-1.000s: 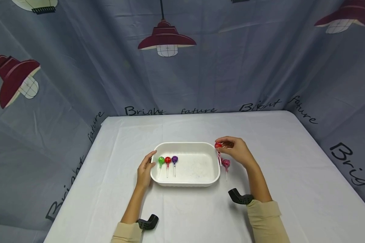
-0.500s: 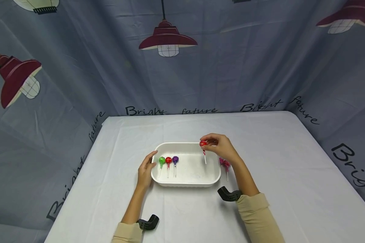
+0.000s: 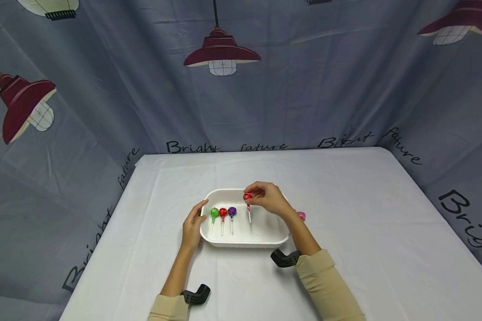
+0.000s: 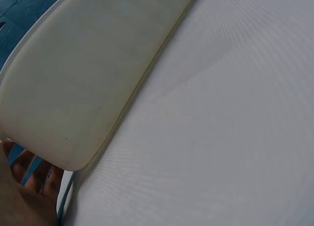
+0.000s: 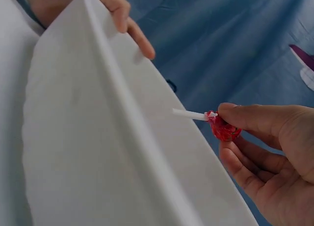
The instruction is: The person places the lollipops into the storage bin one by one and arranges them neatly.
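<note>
Pinching a red lollipop (image 3: 247,196) by its head between thumb and fingertips of the right hand (image 3: 270,199), over a white tray (image 3: 261,230). Pointing its stick down toward the tray floor; cannot tell of any contact there. Gripping the tray's left end with the left hand (image 3: 192,226), with digits over the rim and others along the outside wall. Can see inside the tray, left of the held lollipop, a row made up of a green lollipop (image 3: 214,212), a second red lollipop (image 3: 223,212) and a purple lollipop (image 3: 232,211), all lying side by side with sticks toward the person. Can make out a pink lollipop (image 3: 301,216) just past the tray's right end, partly hidden by the right forearm (image 3: 305,237). Resting the tray on a white-covered counter (image 3: 241,285), before a blue-grey curtain (image 3: 144,89) printed with red lamps (image 3: 222,51).
</note>
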Demonstrator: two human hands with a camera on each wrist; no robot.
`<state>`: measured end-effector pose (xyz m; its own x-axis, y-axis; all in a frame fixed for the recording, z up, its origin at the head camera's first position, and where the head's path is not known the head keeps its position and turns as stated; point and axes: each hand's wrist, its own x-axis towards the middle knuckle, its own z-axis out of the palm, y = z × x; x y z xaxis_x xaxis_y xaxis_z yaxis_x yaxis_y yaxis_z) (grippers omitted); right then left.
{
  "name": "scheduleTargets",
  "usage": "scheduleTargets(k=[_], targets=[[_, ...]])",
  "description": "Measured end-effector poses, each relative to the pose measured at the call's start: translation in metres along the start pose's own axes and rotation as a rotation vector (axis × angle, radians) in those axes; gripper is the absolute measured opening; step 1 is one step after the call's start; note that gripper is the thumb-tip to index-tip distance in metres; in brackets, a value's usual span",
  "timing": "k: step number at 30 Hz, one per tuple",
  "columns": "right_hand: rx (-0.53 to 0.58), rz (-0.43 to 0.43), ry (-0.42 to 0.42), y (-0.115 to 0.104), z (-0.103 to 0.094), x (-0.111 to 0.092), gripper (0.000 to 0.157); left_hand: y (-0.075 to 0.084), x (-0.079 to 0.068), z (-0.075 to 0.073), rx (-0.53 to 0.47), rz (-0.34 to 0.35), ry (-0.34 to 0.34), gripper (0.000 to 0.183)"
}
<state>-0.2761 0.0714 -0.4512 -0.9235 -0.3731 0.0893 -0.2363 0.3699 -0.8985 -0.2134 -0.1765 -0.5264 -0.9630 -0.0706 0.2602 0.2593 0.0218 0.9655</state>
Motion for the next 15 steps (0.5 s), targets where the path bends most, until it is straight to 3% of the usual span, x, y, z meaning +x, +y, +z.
scheduleTargets(k=[6, 15], targets=[[-0.012, -0.004, -0.01, 0.005, 0.015, 0.005, 0.025, 0.023, -0.003, 0.005, 0.024, 0.01, -0.007, 0.043], [-0.09, 0.011, -0.011, 0.013, 0.029, 0.01, 0.025, 0.024, -0.004, 0.004, 0.014, 0.013, -0.01, 0.043]])
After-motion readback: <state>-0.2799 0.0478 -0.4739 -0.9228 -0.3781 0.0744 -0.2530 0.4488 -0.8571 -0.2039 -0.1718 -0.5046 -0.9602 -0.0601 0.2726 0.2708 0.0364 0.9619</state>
